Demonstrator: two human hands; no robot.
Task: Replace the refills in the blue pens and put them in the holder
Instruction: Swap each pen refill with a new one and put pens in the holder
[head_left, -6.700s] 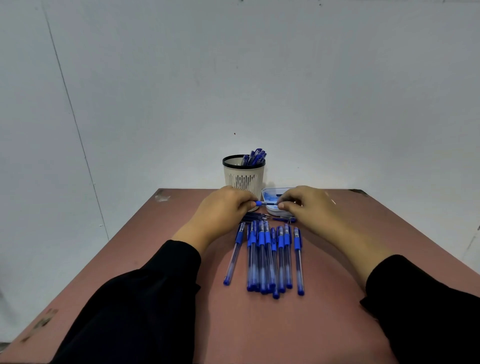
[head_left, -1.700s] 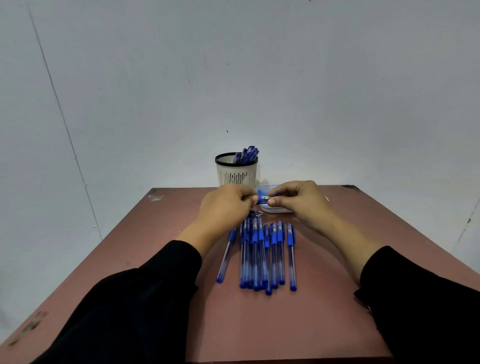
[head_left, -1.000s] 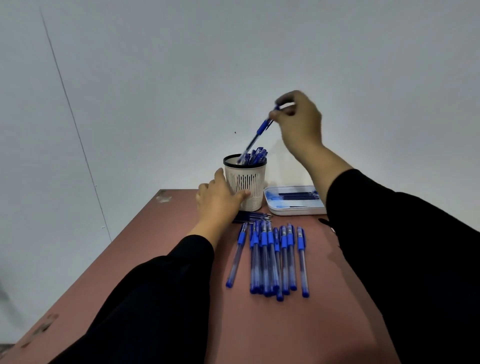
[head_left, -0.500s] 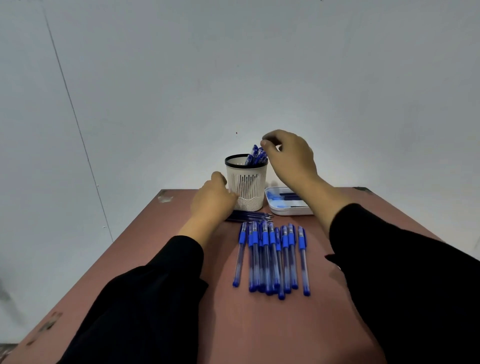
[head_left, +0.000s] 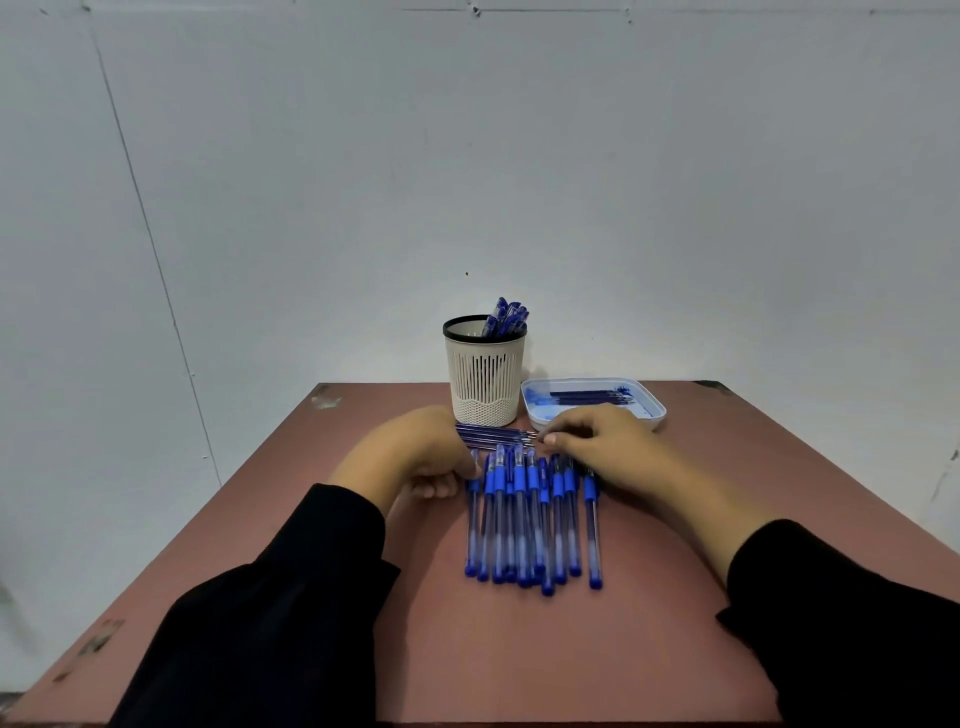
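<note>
Wall: a plain pale grey-white painted wall stood behind, with a thin dark seam slanting down its left.
Surface: a reddish-brown flat surface had scuffed, chipped edges.
Light: even and soft.

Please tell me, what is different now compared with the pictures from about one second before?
The right hand dropped its pen into the holder, let go, and came down to the far ends of the pens on the table. The left hand left the holder's side and moved to the row's left edge. The holder, the tray and the loose refills stayed in place.
</note>
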